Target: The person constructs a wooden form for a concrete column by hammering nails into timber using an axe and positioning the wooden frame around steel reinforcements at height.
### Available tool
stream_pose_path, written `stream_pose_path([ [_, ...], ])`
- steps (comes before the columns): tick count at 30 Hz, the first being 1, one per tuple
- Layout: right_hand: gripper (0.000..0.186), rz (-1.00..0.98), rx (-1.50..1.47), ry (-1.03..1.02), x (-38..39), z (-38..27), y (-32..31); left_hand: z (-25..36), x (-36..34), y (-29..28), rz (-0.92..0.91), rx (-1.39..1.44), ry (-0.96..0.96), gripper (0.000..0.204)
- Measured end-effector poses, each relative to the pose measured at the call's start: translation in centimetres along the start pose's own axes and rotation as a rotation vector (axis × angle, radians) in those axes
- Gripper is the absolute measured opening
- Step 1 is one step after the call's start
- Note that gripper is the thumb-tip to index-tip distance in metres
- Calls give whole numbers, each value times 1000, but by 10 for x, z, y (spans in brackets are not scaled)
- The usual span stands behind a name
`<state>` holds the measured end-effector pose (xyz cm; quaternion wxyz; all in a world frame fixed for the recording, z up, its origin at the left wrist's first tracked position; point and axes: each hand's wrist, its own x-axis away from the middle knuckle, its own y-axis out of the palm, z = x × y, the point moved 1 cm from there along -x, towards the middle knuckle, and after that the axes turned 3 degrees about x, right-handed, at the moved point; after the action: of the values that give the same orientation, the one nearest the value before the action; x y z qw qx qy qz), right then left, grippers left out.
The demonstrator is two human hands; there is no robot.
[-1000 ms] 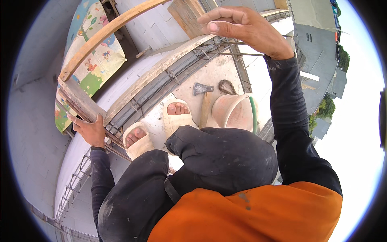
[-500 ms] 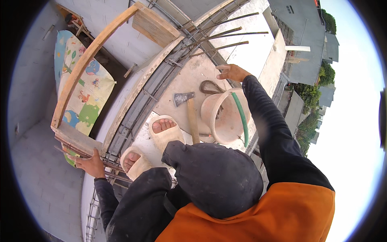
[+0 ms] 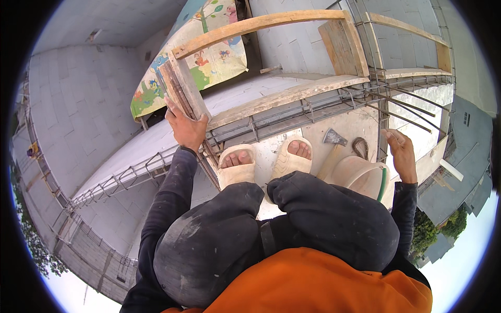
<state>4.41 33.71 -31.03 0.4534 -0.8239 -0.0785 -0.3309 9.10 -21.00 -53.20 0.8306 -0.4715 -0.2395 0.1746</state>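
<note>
My left hand (image 3: 187, 130) is wrapped round a bundle of rusty steel bars (image 3: 180, 91), beside the end board of a wooden formwork frame (image 3: 261, 23). Above the far side of a pale bucket (image 3: 340, 169) hangs my right hand (image 3: 402, 156), its fingers loosely bent and nothing visible in them. A green hose piece (image 3: 383, 182) lies along the bucket's rim. Left of the bucket is a hatchet (image 3: 334, 137) with a wooden handle, and near it a coil of tie wire (image 3: 360, 148). My knees partly hide the bucket and the handle.
My sandalled feet (image 3: 237, 161) stand on a pale board beside a long rebar cage (image 3: 276, 122). Bar ends (image 3: 407, 112) stick out at the right. Past the wall edge the building drops to a lower level. A patterned sheet (image 3: 209, 62) hangs beyond the frame.
My view has turned, so the frame and bars appear farther right and upright. The right hand has come down and nearer my body. My left hand stays at the bars by the frame's end.
</note>
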Motion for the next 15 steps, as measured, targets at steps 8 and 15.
stream_pose_path([
  [8, 37, 110, 288, 158, -32, 20, -3, -13, 11, -4, 13, 35, -10, 127],
  [15, 43, 208, 403, 49, -54, 36, 24, -19, 10, -1, 22, 57, 16, 126],
])
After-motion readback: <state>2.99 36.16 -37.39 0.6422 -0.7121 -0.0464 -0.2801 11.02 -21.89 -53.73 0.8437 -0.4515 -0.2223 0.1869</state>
